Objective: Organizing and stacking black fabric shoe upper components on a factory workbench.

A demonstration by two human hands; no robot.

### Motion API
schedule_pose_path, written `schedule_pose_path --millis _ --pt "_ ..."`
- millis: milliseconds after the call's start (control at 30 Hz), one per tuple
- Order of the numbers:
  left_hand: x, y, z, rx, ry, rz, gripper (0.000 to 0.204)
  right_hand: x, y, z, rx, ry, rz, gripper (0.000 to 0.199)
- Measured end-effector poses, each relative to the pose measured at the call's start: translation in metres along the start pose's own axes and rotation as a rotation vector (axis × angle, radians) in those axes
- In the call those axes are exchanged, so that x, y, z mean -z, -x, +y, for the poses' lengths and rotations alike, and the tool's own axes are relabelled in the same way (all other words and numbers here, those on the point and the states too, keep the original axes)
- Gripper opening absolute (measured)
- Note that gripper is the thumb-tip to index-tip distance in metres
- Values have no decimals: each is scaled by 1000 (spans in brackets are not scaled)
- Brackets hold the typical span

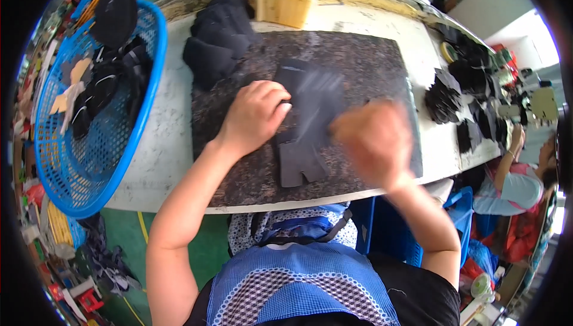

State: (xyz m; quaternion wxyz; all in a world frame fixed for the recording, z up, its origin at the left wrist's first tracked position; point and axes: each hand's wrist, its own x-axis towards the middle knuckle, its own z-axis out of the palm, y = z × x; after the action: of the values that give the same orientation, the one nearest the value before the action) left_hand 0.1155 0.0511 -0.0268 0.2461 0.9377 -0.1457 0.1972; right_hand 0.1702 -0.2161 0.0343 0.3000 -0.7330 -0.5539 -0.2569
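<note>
L. hand point(258, 111) fingers curled, R. hand point(379, 141) blurred; grip on either: can't tell. Flat grey-black fabric strip point(317, 106) rt. of L. fingers: prob. positioning step; next needs edges squared.

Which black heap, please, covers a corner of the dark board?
The left heap, beyond the left hand: it covers the far left corner; the right heaps lie off the board.

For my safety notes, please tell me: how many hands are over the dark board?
2: the left hand, beside the black pieces on the dark board; the right hand, blurred, to their right.
</note>
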Motion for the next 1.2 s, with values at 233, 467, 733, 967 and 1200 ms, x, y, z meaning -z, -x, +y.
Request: schedule_pose_path --millis 233,467,733,967,1200 --pt "-12 -31 31 140 174 52 15 17 60 -12 -415 -56 30 26" --pt "-77 -74 87 219 287 -270 30 12 83 74 -982 -22 79 28" --pt "-24 -33 91 -53 323 204 13 -4 76 110 -1120 -247 107 28" --pt "25 80 124 744 1118 125 23 20 41 -18 -908 -984 -157 32" --pt "38 125 128 804 1054 -372 15 18 68 -64 -1106 -1159 -730 28"
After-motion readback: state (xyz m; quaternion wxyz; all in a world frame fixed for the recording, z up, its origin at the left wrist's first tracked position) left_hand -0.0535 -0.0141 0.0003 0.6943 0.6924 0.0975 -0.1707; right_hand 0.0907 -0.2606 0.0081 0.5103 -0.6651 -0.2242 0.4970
